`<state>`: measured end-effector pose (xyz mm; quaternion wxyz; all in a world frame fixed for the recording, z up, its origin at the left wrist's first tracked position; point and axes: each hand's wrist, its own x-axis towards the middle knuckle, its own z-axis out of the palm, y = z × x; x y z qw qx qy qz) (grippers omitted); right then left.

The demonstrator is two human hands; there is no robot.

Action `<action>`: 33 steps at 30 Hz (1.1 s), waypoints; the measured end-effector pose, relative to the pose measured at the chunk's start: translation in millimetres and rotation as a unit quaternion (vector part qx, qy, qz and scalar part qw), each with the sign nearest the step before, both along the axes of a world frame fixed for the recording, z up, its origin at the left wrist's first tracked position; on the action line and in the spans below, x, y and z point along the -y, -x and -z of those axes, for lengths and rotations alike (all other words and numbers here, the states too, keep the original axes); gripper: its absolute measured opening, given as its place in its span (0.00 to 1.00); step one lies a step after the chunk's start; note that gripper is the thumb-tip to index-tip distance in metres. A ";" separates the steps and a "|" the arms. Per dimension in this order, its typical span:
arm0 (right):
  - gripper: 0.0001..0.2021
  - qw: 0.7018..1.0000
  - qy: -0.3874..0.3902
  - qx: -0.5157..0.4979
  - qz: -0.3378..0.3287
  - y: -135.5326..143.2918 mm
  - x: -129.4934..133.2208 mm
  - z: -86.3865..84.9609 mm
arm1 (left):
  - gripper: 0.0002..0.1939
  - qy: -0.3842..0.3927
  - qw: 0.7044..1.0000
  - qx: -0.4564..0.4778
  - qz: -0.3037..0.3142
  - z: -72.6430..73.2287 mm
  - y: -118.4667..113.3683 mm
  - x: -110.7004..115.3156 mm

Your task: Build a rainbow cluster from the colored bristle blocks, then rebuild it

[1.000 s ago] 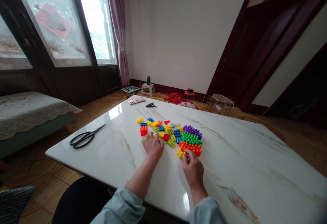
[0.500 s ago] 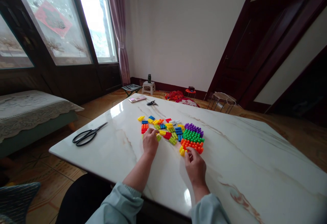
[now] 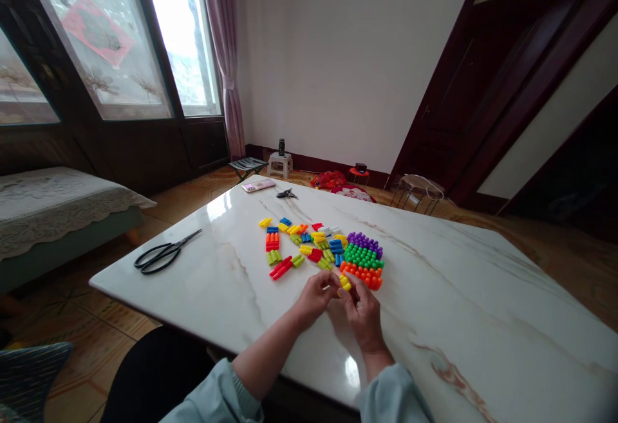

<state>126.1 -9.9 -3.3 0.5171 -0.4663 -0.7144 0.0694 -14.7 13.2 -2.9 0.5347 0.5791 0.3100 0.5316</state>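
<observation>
Yellow pieces (image 3: 344,282) sit between my two hands at the near end of a block of joined pieces. My right hand (image 3: 364,310) has its fingers closed on them from the right. From the left, my left hand (image 3: 316,295) reaches them with pinched fingertips; what it holds, if anything, is too small to make out. Rows of purple (image 3: 365,243), green (image 3: 363,256) and orange pieces (image 3: 362,273) lie just beyond my right hand. Loose red pieces (image 3: 280,268), lime ones (image 3: 274,257) and several of other colours are scattered to the left.
Black scissors (image 3: 164,255) lie at the left of the white marbled table (image 3: 434,294). Toward its far edge are a phone (image 3: 259,185) and small dark pliers (image 3: 287,194). Stools stand on the floor beyond.
My left hand has moved right and nearer, from the scattered pieces to beside my right hand. Red and lime pieces it covered now show. My right hand has shifted slightly left.
</observation>
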 end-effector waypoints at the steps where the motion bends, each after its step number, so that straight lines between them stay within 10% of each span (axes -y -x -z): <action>1: 0.15 1.000 0.005 -0.002 -0.009 -0.5 0.0 0.4 | 0.10 0.027 0.999 0.018 0.015 1.1 0.1 -1.4; 17: 0.11 1.000 -0.005 0.002 -0.016 0.9 1.0 -3.6 | 0.12 0.046 0.995 0.057 0.067 4.6 0.7 -9.5; 22: 0.11 0.999 0.002 -0.045 0.016 0.3 2.2 -4.4 | 0.04 0.049 0.999 -0.010 0.017 1.9 1.1 -8.7; 27: 0.15 0.951 -0.004 -0.234 0.200 -23.5 3.3 2.6 | 0.05 0.043 0.993 -0.061 -0.096 -1.2 5.0 -10.4; 33: 0.17 0.970 0.038 -0.122 0.206 -38.5 1.8 12.5 | 0.07 -0.068 0.974 -0.154 -0.152 2.6 5.3 -11.6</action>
